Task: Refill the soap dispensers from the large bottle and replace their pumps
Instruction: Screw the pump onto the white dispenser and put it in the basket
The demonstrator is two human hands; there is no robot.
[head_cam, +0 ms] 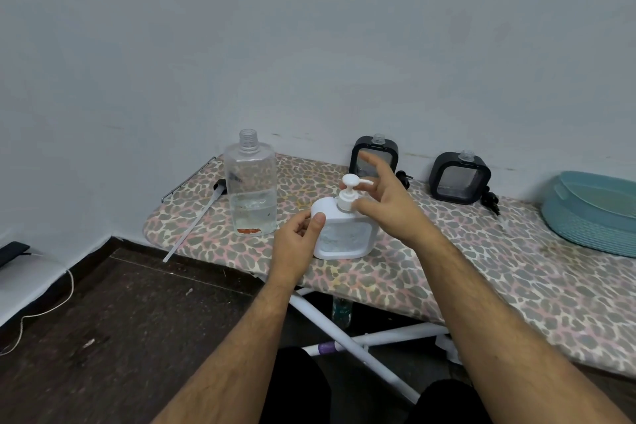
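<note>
The white dispenser (344, 234) stood between both hands, its pump (349, 194) seated — apparently one done. The left hand (297, 241) gripped its side; the right hand (389, 203) hovered at the pump, fingers spread, holding nothing. Beyond the fingertips, two black dispensers (374, 157) (459, 179) stood pumpless — still pending. The bottle (250, 182) stood uncapped left of the left hand.

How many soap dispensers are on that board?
3: a white dispenser near the front edge, held by the left hand, and two black dispensers by the wall, one behind the right hand, one further right.
</note>
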